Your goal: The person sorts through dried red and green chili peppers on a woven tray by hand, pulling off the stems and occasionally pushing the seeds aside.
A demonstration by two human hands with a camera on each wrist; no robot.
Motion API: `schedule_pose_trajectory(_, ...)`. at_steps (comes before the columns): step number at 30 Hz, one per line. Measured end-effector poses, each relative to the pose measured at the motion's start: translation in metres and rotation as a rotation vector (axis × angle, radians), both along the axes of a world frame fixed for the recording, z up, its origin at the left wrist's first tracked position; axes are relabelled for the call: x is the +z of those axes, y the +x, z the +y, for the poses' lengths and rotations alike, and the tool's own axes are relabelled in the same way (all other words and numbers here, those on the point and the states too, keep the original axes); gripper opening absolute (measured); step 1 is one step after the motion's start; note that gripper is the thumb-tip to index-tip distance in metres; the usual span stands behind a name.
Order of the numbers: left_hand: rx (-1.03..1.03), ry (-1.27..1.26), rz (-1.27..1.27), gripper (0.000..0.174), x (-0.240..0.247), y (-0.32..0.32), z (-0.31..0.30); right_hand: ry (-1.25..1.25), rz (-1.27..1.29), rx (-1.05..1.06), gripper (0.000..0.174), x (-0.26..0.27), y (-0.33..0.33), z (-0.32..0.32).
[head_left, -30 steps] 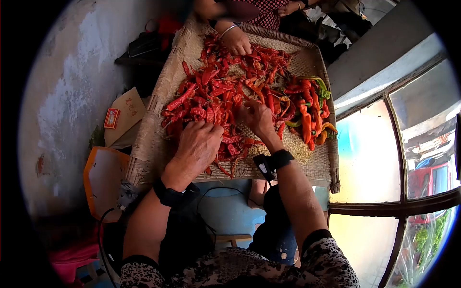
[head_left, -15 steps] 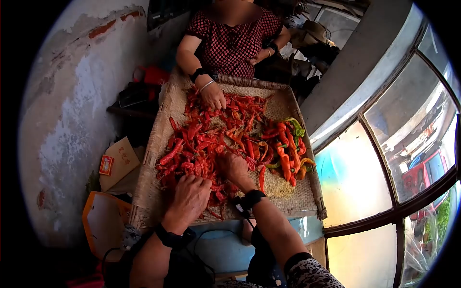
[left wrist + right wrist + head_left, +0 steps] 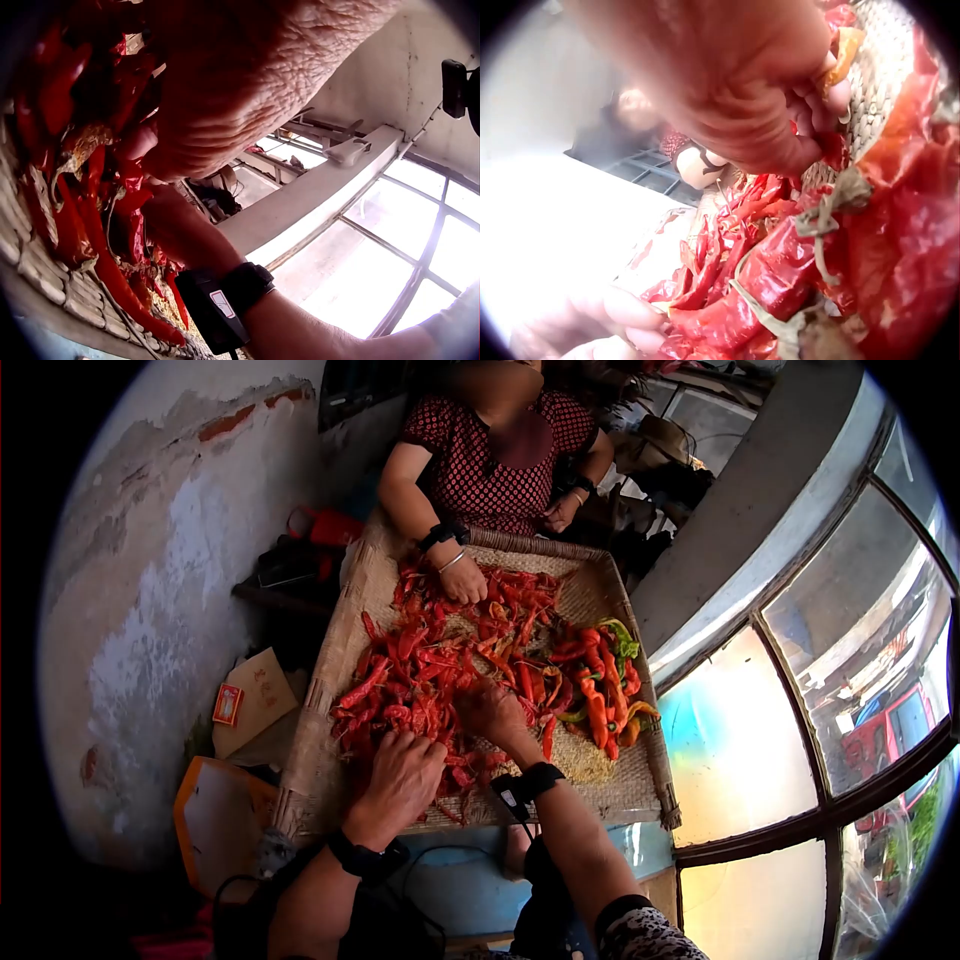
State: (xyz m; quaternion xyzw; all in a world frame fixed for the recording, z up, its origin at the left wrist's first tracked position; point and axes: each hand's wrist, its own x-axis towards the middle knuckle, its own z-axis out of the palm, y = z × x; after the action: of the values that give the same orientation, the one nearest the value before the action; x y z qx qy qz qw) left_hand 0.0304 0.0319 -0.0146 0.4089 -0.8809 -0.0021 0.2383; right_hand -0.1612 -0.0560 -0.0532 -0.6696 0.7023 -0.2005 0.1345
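Observation:
Wrinkled red chili peppers [image 3: 425, 650] lie heaped across a shallow woven tray [image 3: 312, 745]. At the near left of the heap, my left hand [image 3: 400, 785] has its fingers bent down among the chilies. Its fingertips [image 3: 641, 319] pinch the end of a glossy red chili [image 3: 720, 322] in the right wrist view. My right hand [image 3: 495, 715] is over the middle of the heap, fingers curled. From its wrist, it pinches a red chili [image 3: 832, 148], mostly hidden by the thumb, and an orange piece [image 3: 845, 56] shows at its fingers.
Across the tray, another person's hand [image 3: 463, 580] reaches into the chilies. Plumper orange-red and green peppers [image 3: 600, 695] are piled at the tray's right side. A plastered wall [image 3: 180, 610] stands to the left, a framed window [image 3: 740, 730] to the right. A cardboard piece [image 3: 262, 695] leans beside the tray.
The head view has tipped up, showing more of the other person. My right hand has moved left, closer to my left hand, which stays among the chilies. The other person's hand remains at the far heap.

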Motion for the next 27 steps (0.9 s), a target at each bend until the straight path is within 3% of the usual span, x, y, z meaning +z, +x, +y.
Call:
schedule_pose_trajectory(4,0.018,0.006,0.004,0.013,0.000,0.001,-0.001,-0.220,-0.098,0.251,0.018,0.001,-0.032,0.000)
schedule_pose_trajectory(9,0.033,0.018,0.006,0.010,-0.005,0.002,0.000,-0.148,-0.770,0.277,0.010,0.045,-0.049,0.021)
schedule_pose_trajectory(10,0.027,-0.017,0.006,0.010,-0.006,0.002,-0.002,-0.324,-0.752,0.225,0.013,0.044,-0.050,0.017)
schedule_pose_trajectory(11,0.030,0.011,0.011,0.010,-0.004,0.002,-0.002,-0.434,-0.470,0.044,0.019,0.048,-0.059,0.021)
schedule_pose_trajectory(12,0.033,0.028,0.004,0.010,-0.001,0.002,-0.001,-0.643,-0.066,-0.003,0.025,0.033,-0.078,0.011)
schedule_pose_trajectory(13,0.034,0.041,-0.004,0.010,-0.002,0.002,-0.001,-0.608,0.056,-0.076,0.027,0.032,-0.083,0.013)
schedule_pose_trajectory(15,0.035,0.036,0.010,0.012,-0.006,0.002,-0.003,-0.435,-0.024,0.133,0.028,0.031,-0.087,0.024)
schedule_pose_trajectory(17,0.029,0.005,-0.015,0.012,-0.005,0.001,-0.003,-0.055,-0.180,0.465,0.031,0.032,-0.085,0.040)
schedule_pose_trajectory(18,0.033,-0.006,-0.016,0.012,-0.004,0.000,-0.004,0.068,-0.151,0.504,0.030,0.031,-0.077,0.048)
schedule_pose_trajectory(21,-0.042,-0.059,0.060,0.016,-0.003,-0.006,-0.005,0.077,-0.064,0.734,0.021,0.024,-0.061,0.057)
schedule_pose_trajectory(24,-0.217,0.037,0.068,0.025,-0.006,-0.016,0.001,0.067,-0.011,0.672,0.017,0.020,-0.054,0.054)
schedule_pose_trajectory(27,-0.242,0.026,-0.026,0.032,-0.010,-0.025,0.014,0.046,0.036,0.703,0.014,0.029,-0.055,0.054)
